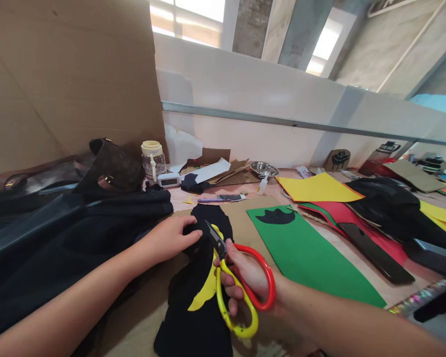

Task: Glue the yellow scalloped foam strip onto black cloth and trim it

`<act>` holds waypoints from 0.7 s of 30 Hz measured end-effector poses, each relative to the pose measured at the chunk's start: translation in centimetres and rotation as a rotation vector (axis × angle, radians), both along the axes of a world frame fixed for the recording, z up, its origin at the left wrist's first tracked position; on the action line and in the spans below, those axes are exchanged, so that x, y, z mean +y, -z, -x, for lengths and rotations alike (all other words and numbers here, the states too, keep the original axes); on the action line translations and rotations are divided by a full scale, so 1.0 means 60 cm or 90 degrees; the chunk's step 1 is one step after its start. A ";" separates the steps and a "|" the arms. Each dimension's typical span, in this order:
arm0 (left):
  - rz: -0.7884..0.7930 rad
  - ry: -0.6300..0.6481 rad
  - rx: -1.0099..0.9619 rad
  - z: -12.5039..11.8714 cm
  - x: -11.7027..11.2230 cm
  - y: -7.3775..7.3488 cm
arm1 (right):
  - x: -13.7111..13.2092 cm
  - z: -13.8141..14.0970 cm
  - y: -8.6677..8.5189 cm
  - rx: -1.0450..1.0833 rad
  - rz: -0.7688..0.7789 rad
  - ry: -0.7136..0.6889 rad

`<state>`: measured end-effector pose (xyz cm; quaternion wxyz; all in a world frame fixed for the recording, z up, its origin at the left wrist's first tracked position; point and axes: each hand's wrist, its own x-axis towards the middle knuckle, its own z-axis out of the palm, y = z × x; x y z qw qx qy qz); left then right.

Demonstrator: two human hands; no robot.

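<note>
My right hand (245,277) is closed through the red and yellow handles of a pair of scissors (241,287), whose short blades point up and left at the edge of a black sheet (196,327). A yellow piece (207,290) lies on that black sheet. My left hand (171,238) pinches the upper part of the black sheet (211,215) and holds it down on the brown cardboard (141,317).
A green sheet (312,258) with a small black cutout (277,216) lies to the right. Yellow (315,188) and red (342,213) sheets, a dark phone (375,253), a glue bottle (262,184), a metal bowl (263,168), a jar (153,158) and black bags (59,223) surround it.
</note>
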<state>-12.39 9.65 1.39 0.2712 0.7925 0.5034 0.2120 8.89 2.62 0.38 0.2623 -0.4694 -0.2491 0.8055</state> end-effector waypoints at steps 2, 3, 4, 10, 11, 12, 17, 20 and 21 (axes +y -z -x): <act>0.005 -0.002 -0.001 0.002 0.001 -0.002 | -0.001 -0.003 -0.001 0.002 -0.002 -0.003; 0.007 -0.004 -0.001 0.003 0.001 -0.003 | -0.002 -0.004 -0.002 0.008 0.004 -0.009; 0.008 -0.006 -0.002 0.004 0.001 -0.005 | -0.003 -0.006 -0.002 0.019 0.013 -0.020; 0.004 -0.027 -0.007 0.011 0.001 -0.017 | -0.005 -0.013 0.004 0.099 0.011 -0.038; 0.003 -0.029 -0.008 0.011 0.000 -0.019 | -0.004 -0.013 0.004 0.103 0.008 -0.034; 0.002 -0.029 -0.009 0.011 0.000 -0.021 | -0.002 -0.012 0.002 0.105 0.011 -0.032; -0.002 -0.020 -0.005 0.008 -0.004 -0.023 | 0.009 -0.009 -0.008 0.094 0.047 -0.018; -0.007 -0.013 0.005 0.007 -0.004 -0.024 | 0.017 -0.007 -0.008 0.079 0.041 -0.015; -0.011 -0.013 0.010 0.007 -0.004 -0.024 | 0.019 -0.007 -0.007 0.075 0.036 -0.014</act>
